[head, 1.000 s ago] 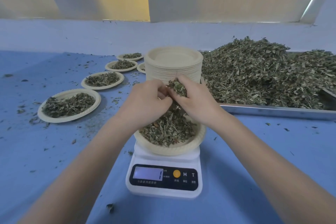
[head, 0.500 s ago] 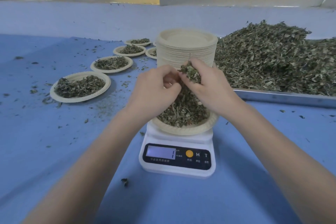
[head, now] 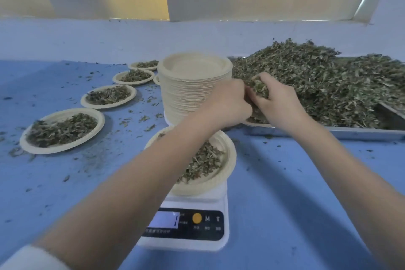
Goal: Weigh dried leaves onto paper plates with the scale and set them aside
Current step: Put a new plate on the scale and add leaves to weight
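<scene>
A white digital scale (head: 186, 226) stands near me with a paper plate (head: 225, 173) of dried leaves on it. Behind it rises a tall stack of paper plates (head: 192, 85). Both hands are over the near-left corner of the metal tray (head: 328, 132), which holds a big heap of dried leaves (head: 317, 85). My right hand (head: 278, 103) grips a clump of leaves. My left hand (head: 228, 103) is cupped against it, fingers curled; what it holds is hidden.
Several filled paper plates line up on the blue table at the left, the nearest plate (head: 62, 130) and further ones (head: 108, 96) toward the back wall. Loose leaf bits litter the table (head: 295, 193). A dark scoop edge (head: 390, 114) shows in the tray.
Both hands have lifted off the plate on the scale and moved right and back to the tray's leaf heap, carrying a clump of leaves. The plate on the scale now shows fewer leaves.
</scene>
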A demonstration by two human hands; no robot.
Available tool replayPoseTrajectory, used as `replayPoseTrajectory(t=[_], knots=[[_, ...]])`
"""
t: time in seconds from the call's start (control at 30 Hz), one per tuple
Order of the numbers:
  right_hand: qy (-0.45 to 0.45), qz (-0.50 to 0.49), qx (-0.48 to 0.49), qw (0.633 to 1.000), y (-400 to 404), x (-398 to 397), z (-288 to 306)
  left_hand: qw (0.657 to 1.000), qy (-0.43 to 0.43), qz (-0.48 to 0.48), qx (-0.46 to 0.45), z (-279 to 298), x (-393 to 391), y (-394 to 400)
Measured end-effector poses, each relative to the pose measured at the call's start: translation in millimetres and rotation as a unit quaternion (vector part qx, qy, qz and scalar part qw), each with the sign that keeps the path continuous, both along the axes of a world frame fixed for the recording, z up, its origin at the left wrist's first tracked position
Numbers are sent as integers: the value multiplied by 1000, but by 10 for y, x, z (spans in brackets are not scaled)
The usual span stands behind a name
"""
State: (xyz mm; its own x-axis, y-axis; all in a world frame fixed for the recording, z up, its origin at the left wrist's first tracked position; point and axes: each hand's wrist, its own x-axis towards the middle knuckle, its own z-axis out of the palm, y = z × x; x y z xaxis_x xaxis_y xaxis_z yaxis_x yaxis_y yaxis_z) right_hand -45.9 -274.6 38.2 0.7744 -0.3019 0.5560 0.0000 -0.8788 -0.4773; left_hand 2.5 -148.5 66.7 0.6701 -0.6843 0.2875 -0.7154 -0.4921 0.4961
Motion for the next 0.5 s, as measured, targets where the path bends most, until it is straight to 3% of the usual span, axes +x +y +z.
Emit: replayPoseTrajectory(t=[0.2,0.27,0.37,0.43,0.5], knots=[[56,-49,-16,997,-602,195,-84,992,45,-33,116,-20,191,-699],[136,-55,-30,989,-733,273,-127,988,52,-37,144,-74,271,-798],[324,-35,-22,945,-819,277,-143,979,46,-27,195,-142,335,-797],[333,-24,-15,942,-756,240,-127,979,52,-28,193,-145,374,-731],[283,-1,-28,959,-636,212,-97,985,55,-28,158,-100,370,-590]])
